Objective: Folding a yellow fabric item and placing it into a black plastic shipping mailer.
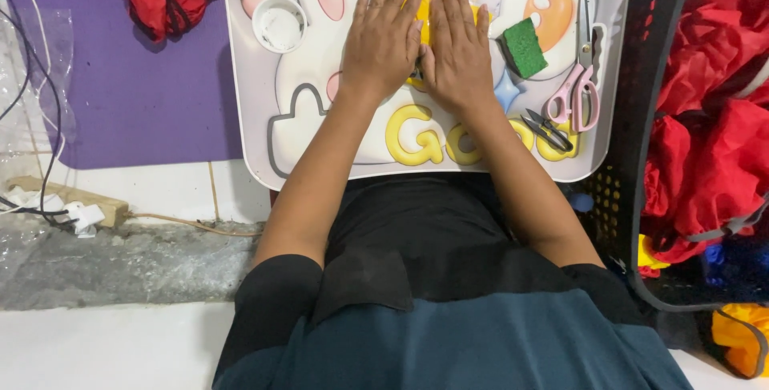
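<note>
On the tray (240, 78), your left hand (383, 38) and right hand (458, 47) press flat, fingers released, on a yellow piece (423, 12) (mostly hidden); keep smoothing evenly.

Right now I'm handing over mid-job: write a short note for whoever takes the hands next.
Left hand: flat, palm down on a yellow piece on the tray.
Right hand: flat beside it, thumbs touching, pressing the same piece. Neither hand grips anything.
Around them: white cup at left; green sponge, pink scissors and small snips at right, all untouched.
Done: piece laid under both palms.
Left: cannot tell; the piece is mostly hidden.
</note>
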